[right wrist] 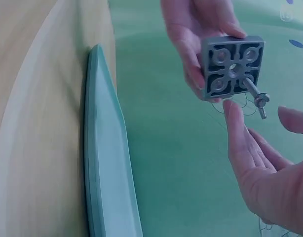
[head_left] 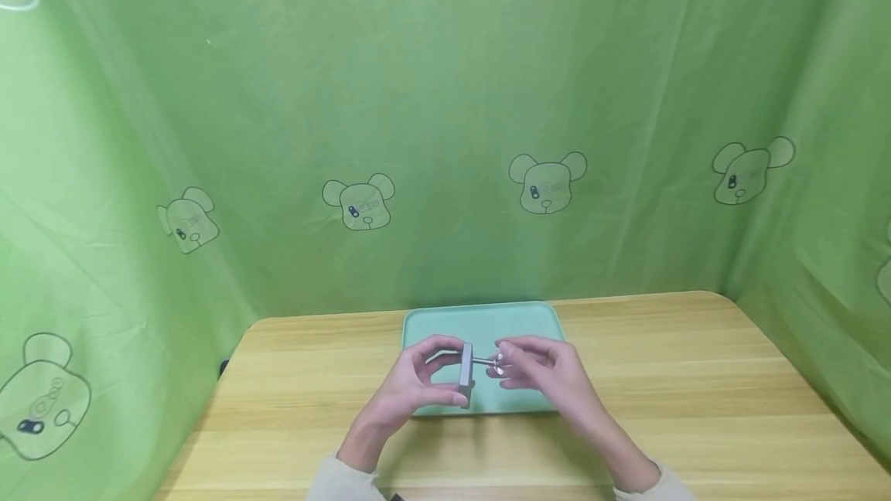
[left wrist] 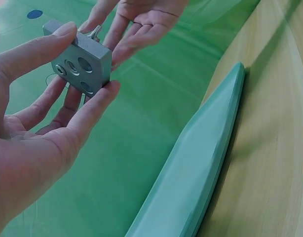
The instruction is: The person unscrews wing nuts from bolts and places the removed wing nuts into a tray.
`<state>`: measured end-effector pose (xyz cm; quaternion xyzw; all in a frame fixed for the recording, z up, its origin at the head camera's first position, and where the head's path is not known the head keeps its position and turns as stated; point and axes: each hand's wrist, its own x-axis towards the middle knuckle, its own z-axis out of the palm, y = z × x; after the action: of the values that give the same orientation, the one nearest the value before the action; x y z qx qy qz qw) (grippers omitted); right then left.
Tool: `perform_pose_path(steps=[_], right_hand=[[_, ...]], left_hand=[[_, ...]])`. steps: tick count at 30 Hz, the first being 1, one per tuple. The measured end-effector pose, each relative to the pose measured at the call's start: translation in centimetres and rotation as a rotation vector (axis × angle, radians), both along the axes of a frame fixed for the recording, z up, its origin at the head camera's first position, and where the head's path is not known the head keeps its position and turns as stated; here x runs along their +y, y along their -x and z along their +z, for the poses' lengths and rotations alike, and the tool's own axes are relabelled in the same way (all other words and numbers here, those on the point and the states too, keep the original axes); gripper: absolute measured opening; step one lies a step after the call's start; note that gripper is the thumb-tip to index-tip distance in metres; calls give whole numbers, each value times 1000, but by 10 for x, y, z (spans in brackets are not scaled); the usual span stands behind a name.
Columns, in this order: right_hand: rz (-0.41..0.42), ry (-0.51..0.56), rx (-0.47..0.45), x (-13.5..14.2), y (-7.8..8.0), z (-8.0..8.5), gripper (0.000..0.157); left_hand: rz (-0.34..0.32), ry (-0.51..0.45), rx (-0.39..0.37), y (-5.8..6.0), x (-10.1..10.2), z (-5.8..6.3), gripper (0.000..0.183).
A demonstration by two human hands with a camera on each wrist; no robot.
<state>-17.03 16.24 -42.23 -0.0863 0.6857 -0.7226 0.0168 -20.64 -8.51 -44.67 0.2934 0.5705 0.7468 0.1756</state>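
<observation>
A square grey metal block is gripped by its edges between the thumb and fingers of my left hand, above the tray. Round holes show on its flat face in the left wrist view; the ribbed face shows in the right wrist view. Out of one corner hole on the ribbed side sticks a silver wing bolt, its winged head toward my right hand. The thumb and fingers of that hand are spread on either side of the head, with a gap around it in the right wrist view.
Below the hands a light green tray lies on the wooden table. Green curtains with bear-face prints hang behind the table and along both sides.
</observation>
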Motion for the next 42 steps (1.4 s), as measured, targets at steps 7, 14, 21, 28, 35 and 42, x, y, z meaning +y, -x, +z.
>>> perform_pose_path(steps=[7, 14, 21, 28, 35, 42], right_hand=[[99, 56, -138, 1, 2, -1, 41], [118, 91, -204, 1, 2, -4, 41], [117, 108, -220, 2, 3, -4, 43], [116, 115, -223, 2, 3, -3, 40], [136, 87, -137, 2, 1, -4, 38], [117, 52, -10, 1, 1, -6, 32]], left_hand=[[-4, 5, -12, 0, 1, 1, 70], [6, 22, 4, -2, 2, 1, 70], [15, 37, 8, -2, 3, 1, 70], [19, 47, 6, -2, 4, 0, 70], [17, 44, -2, -2, 3, 1, 70], [14, 33, -8, -2, 3, 1, 70]])
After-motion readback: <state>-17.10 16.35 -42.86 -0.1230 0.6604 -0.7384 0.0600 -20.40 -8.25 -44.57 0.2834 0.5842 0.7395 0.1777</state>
